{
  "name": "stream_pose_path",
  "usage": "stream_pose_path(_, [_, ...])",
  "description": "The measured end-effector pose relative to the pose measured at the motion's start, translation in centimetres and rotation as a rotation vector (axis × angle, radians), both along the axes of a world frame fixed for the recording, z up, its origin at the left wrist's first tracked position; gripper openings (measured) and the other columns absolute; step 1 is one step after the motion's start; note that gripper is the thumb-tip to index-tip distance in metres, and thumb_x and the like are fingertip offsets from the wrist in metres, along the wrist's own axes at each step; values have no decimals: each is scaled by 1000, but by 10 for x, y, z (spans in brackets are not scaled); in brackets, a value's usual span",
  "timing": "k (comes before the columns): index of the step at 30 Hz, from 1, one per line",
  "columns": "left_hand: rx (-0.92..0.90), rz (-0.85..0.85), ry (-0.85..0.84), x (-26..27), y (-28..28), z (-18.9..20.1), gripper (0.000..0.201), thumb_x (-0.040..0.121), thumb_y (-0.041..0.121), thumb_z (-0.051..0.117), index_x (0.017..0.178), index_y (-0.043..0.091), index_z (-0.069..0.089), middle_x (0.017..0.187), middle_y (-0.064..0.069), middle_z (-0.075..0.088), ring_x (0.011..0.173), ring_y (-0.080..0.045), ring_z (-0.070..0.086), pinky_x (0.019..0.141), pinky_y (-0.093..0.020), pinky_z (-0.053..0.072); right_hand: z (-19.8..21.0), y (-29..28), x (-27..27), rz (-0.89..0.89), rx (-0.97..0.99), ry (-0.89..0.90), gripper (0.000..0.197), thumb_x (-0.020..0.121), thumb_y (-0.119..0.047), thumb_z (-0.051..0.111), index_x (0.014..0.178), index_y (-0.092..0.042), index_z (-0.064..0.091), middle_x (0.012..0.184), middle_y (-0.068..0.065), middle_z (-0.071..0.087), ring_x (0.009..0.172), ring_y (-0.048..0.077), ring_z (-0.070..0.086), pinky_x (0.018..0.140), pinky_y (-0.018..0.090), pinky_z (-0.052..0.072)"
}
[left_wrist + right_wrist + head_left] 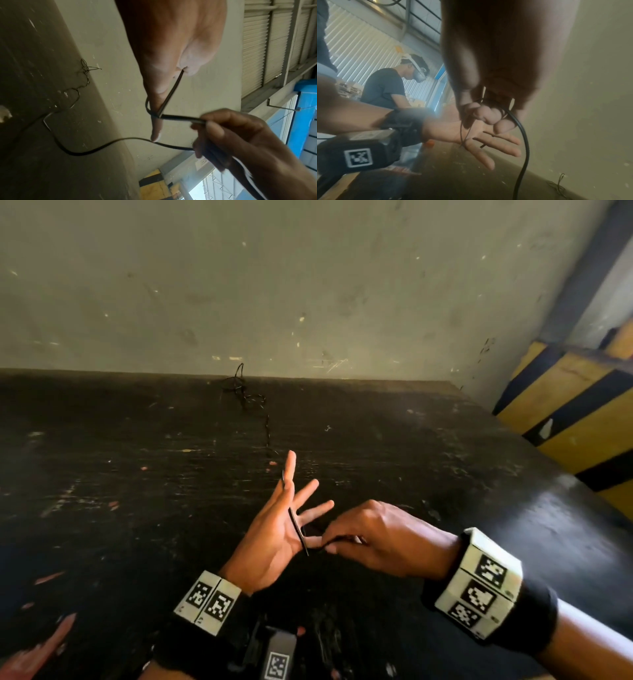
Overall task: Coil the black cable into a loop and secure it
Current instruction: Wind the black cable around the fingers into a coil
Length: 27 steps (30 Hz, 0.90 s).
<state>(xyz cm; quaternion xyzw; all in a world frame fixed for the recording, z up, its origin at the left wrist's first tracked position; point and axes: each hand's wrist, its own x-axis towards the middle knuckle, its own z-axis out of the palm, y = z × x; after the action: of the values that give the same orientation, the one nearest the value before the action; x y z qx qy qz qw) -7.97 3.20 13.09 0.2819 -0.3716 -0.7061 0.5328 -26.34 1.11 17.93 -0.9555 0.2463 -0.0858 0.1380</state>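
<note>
While black cable loops its forefinger, left hand: fingers splayed, thumb pinning cable.
Right hand: pinching cable at three o'clock.
</note>
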Motion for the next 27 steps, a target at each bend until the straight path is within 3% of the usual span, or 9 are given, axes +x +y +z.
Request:
stream_pose_path(2, [-9, -13, -61, 2, 4, -1, 47, 88, 48, 41, 126, 71, 30, 159, 0, 22, 131, -26, 46, 88, -54, 52, 2, 8, -4, -14, -45, 51, 15, 94, -31, 54, 100, -23, 65, 95, -4, 69, 81, 6, 60, 64, 8, 36])
stream_pose_path(6, [5, -195, -237, -3, 20, -7, 48, 90, 49, 38, 129, 71, 21, 161, 2, 13, 130, -24, 46, 89, -57, 51, 28, 10, -9, 10, -273, 141, 21, 88, -39, 59, 89, -19, 65, 88, -3, 68, 81, 18, 65, 71, 27, 49])
stream_pose_path(10, [7, -387, -309, 0, 31, -9, 50, 85, 59, 41, 129, 72, 20, 160, 0, 18, 124, -26, 56, 84, -61, 52, 64, -6, -9, 93, -519, 177, 43, 84, -57, 46, 83, -18, 63, 82, -3, 65, 77, 18, 64, 86, 32, 44])
stream_pose_path(12, [-10, -466, -302, 3, 34, -5, 51, 83, 59, 40, 129, 72, 20, 159, -1, 21, 124, -26, 56, 80, -58, 55, 79, -19, -9, 96, -558, 168, 48, 83, -62, 45, 82, -18, 63, 81, -3, 64, 77, 19, 63, 86, 30, 39])
stream_pose_path(15, [-29, -563, -341, 5, 37, 3, 48, 87, 58, 34, 131, 71, 17, 158, -1, 25, 122, -27, 57, 73, -50, 59, 91, -40, -4, 66, -576, 105, 51, 80, -66, 49, 79, -16, 60, 77, -3, 60, 73, 19, 60, 79, 31, 42])
stream_pose_path(19, [-38, -632, -279, 9, 35, 18, 49, 89, 56, 32, 133, 70, 15, 156, -3, 31, 122, -35, 56, 67, -45, 61, 90, -64, -1, -56, -449, -6, 49, 80, -63, 52, 77, -15, 60, 74, -6, 55, 64, 14, 55, 60, 33, 49])
stream_pose_path(21, [-79, -609, -182, 12, 31, 30, 50, 89, 55, 30, 135, 69, 16, 154, -3, 35, 122, -41, 54, 64, -44, 61, 73, -74, 0, -121, -334, -86, 48, 84, -59, 50, 77, -13, 63, 74, -3, 59, 64, 14, 56, 60, 32, 48])
stream_pose_path(25, [-169, -425, -47, 17, 12, 52, 52, 87, 55, 28, 135, 68, 16, 153, -5, 36, 121, -45, 54, 60, -45, 61, 11, -76, 7, -129, -89, -241, 30, 94, -28, 49, 68, -15, 56, 62, -11, 52, 55, -2, 50, 55, 17, 39])
stream_pose_path(27, [-185, -302, -24, 20, -3, 59, 54, 85, 56, 34, 135, 68, 16, 154, -7, 34, 120, -43, 55, 60, -46, 61, -17, -65, 14, -128, 65, -287, 24, 96, -19, 46, 73, -19, 54, 61, -13, 49, 53, -1, 49, 54, 15, 38])
